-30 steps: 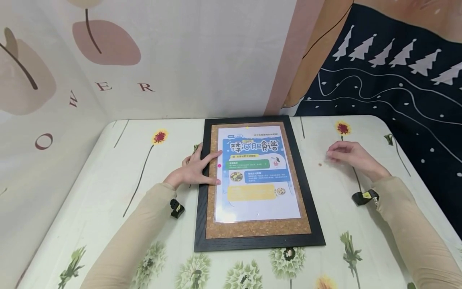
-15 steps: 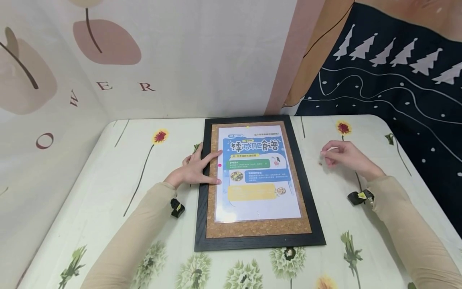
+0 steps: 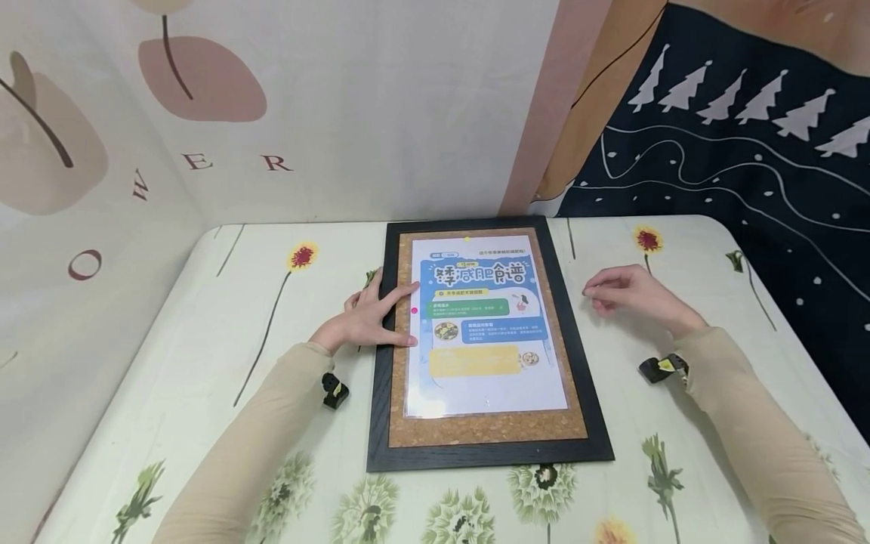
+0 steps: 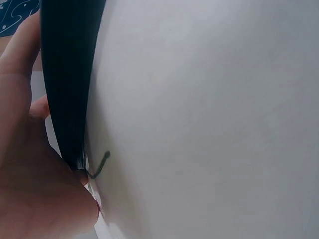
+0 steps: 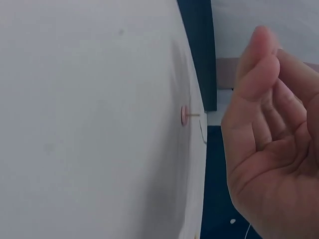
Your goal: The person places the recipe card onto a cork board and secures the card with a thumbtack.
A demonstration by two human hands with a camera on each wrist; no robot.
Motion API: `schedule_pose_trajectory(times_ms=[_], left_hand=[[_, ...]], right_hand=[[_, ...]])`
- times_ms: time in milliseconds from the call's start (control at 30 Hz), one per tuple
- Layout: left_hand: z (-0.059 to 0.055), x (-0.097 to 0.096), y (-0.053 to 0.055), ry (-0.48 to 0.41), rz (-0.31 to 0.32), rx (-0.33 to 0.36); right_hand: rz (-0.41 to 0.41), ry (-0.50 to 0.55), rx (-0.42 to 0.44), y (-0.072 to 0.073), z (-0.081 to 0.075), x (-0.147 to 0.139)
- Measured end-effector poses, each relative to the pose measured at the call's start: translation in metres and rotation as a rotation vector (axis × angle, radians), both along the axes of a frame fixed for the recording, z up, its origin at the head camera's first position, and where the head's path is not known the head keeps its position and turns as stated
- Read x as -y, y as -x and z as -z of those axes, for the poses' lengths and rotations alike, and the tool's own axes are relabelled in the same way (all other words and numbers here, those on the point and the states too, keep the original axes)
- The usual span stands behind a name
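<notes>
While the table [image 3: 204,340] supports the framed cork board [image 3: 489,432] laid flat, the printed sheet [image 3: 489,389] rests on the cork, inside the black frame [image 3: 489,458]. The left hand [image 3: 363,317] lies spread across the frame's left side, unclenched, thumb and index finger resting on the sheet's left edge. The right hand [image 3: 632,295] is raised above the table, right of the board, thumb and fingertips drawn together; whether they grasp anything cannot be determined. 2 pins are seated: the pink pin [image 3: 414,310] at the sheet's left edge and the yellow pin [image 3: 467,239] at its far edge. 1 loose pin [image 5: 185,115] stands head down on the table below the right hand.

Step in hand, as judged: fixing the sheet to the cork; no pin shows at the right edge. If the right fingertips are free, the next move probably calls for pinching the loose pin clear of its point.
</notes>
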State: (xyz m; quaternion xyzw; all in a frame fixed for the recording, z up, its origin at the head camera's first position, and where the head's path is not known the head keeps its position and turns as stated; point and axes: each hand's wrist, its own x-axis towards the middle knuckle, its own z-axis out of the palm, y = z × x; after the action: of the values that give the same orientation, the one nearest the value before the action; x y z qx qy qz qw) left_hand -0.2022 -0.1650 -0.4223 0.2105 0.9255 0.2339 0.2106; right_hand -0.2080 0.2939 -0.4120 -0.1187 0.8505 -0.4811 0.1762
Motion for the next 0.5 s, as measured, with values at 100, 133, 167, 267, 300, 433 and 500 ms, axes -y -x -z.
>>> schedule_pose_trajectory(times_ms=[100,133,167,267,300,433,500], left_hand=[[0.000,0.000,0.000,-0.002,0.000,0.001],[0.000,0.000,0.000,-0.002,0.000,0.001],[0.000,0.000,0.000,-0.002,0.000,0.001],[-0.001,0.000,0.000,-0.005,-0.001,0.005],[-0.001,0.000,-0.001,-0.005,-0.002,0.005],[-0.001,0.000,-0.001,-0.007,-0.003,0.005],[-0.001,0.000,-0.001,-0.008,-0.002,0.007]], right_hand=[[-0.015,0.012,-0.002,0.002,0.001,0.004],[-0.020,0.016,-0.004,0.002,0.001,0.005],[-0.024,0.020,-0.006,0.002,0.001,0.006],[-0.027,0.022,-0.014,0.002,0.002,0.009],[-0.026,0.021,-0.017,0.002,0.002,0.010],[-0.017,0.013,-0.023,0.001,0.002,0.013],[-0.013,0.010,-0.027,0.002,0.002,0.014]])
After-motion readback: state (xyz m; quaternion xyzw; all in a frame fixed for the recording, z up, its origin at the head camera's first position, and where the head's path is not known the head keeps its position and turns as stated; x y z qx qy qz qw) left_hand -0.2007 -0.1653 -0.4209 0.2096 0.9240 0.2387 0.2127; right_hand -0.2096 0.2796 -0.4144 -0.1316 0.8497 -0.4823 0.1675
